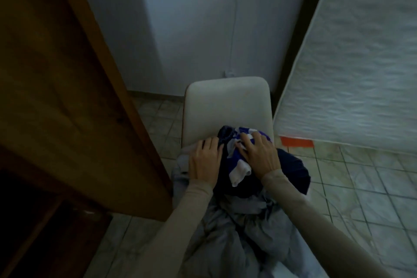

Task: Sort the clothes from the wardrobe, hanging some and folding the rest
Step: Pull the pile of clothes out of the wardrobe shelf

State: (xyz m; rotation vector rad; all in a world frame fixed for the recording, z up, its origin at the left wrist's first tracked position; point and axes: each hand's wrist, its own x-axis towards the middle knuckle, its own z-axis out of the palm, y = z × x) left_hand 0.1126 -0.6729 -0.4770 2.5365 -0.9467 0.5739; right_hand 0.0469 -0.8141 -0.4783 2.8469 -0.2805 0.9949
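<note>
A heap of clothes lies on the seat of a pale chair [225, 101]. On top is a blue-and-white garment [239, 165], over a dark navy garment [291, 171] and a grey garment [225, 228] that spills off the front of the seat. My left hand [204, 160] rests flat on the left side of the heap, fingers straight. My right hand [259, 153] lies on the blue-and-white garment with its fingers bent into the cloth; whether they pinch it is unclear. Both arms wear beige sleeves.
An open wooden wardrobe door [74, 101] stands close on the left, its dark interior at the lower left. A white mattress [361, 70] leans on the right. Behind the chair is a white wall. Light tiled floor [365, 187] surrounds the chair.
</note>
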